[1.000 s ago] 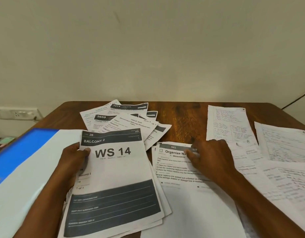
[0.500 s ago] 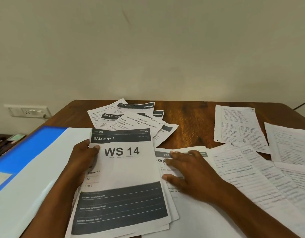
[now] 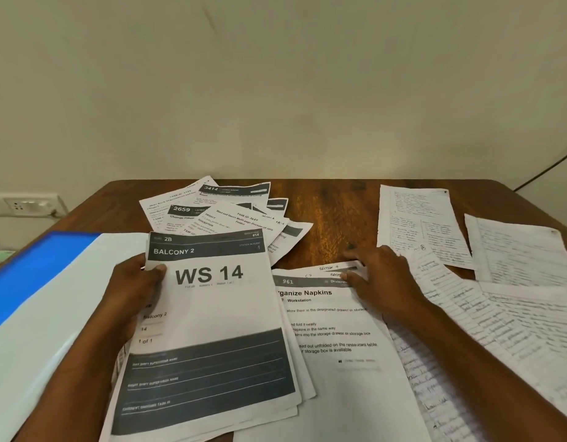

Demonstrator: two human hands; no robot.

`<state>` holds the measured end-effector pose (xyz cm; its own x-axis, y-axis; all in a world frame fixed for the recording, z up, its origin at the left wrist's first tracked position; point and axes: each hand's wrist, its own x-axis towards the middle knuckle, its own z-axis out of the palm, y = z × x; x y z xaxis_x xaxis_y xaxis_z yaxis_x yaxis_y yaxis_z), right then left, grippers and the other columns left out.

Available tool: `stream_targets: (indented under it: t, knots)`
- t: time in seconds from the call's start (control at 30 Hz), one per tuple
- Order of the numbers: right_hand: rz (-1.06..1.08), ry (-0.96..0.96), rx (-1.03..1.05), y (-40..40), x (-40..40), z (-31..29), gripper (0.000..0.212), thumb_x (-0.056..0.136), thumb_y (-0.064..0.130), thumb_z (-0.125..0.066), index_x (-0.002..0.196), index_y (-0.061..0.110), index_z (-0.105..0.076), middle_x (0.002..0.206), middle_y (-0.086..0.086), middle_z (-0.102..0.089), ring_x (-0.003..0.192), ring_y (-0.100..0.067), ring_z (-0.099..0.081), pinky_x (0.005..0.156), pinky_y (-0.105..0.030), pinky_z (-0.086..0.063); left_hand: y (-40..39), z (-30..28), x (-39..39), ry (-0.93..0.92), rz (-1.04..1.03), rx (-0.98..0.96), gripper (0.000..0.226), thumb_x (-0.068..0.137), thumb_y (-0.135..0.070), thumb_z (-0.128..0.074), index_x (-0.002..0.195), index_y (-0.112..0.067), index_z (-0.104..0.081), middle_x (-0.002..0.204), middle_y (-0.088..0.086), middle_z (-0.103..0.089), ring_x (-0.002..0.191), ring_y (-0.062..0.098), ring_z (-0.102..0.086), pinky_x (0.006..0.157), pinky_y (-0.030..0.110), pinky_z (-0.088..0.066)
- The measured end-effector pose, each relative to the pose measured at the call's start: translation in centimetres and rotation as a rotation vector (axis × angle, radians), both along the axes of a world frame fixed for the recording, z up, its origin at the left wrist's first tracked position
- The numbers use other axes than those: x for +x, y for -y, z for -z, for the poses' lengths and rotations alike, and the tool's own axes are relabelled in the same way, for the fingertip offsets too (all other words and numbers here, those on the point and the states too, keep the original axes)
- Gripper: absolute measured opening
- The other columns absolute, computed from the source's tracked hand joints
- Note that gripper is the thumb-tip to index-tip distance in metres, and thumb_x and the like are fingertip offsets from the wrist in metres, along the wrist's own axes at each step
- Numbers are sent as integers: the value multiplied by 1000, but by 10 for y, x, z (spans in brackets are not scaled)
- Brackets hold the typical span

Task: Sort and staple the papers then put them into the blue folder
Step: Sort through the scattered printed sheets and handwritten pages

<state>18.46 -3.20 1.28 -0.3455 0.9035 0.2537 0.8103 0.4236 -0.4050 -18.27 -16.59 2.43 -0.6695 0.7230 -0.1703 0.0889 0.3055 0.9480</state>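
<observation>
A single wide-angle camera, worn on the person's head, looks forward and down across a wooden table toward a plain wall. It sits close above the near edge, so both forearms enter from the bottom of the frame. The wall fills the upper part, the paper-strewn tabletop the lower. The lens bends straight edges near the corners. No second view is given.

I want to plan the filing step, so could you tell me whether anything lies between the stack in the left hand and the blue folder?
Nothing visible does. The left hand holds the WS 14 stack right beside the blue folder, which lies open at the left with its white inner face bare. The stack's left edge already overlaps that face.
</observation>
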Motion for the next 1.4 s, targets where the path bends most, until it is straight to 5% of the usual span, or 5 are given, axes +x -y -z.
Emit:
stream_targets:
  t: [0.4, 0.57, 1.0, 1.2, 1.4]
  knots:
    - [-24, -264, -100, -26, 4, 14, 13, 86, 19, -84, 93, 29, -79, 92, 15, -74, 87, -6, -66, 82, -37, -56, -3, -1, 5, -3, 22, 39, 16, 109, -20, -54, 121, -19, -64, 106, 3, -76, 89, 27, -74, 76, 41, -56]
    - [14, -381, 7, -24, 5, 18, 9, 92, 19, -78, 87, 26, -77, 84, 19, -71, 77, 5, -63, 65, -14, -42, -7, 8, 14, -47, 25, 95, 34, 104, -12, -63, 134, -27, -57, 117, 4, -77, 94, 26, -77, 78, 46, -63]
    - [208, -868, 274, -29, 22, -17, 8, 94, 22, -76, 101, 20, -78, 93, 13, -75, 81, -4, -71, 74, -21, -58, -13, 7, 29, -17, 55, 212, 52, 101, -15, -67, 144, -39, -53, 122, 0, -71, 91, 18, -74, 61, 33, -60]
    - [279, -1192, 343, -30, 32, -41, 12, 92, 22, -79, 104, 22, -77, 99, 4, -77, 90, -14, -74, 73, -16, -58, -16, 10, 30, 72, 77, 241, 47, 101, -10, -67, 140, -35, -60, 104, -5, -82, 91, 22, -80, 85, 50, -64]
    - [275, -1321, 378, -28, 43, -68, 10, 91, 31, -80, 100, 27, -78, 100, -1, -79, 92, -17, -75, 79, -35, -62, -18, 16, 30, 175, 86, 273, 44, 99, -1, -66, 133, -28, -65, 100, -15, -78, 82, 11, -79, 57, 21, -60]
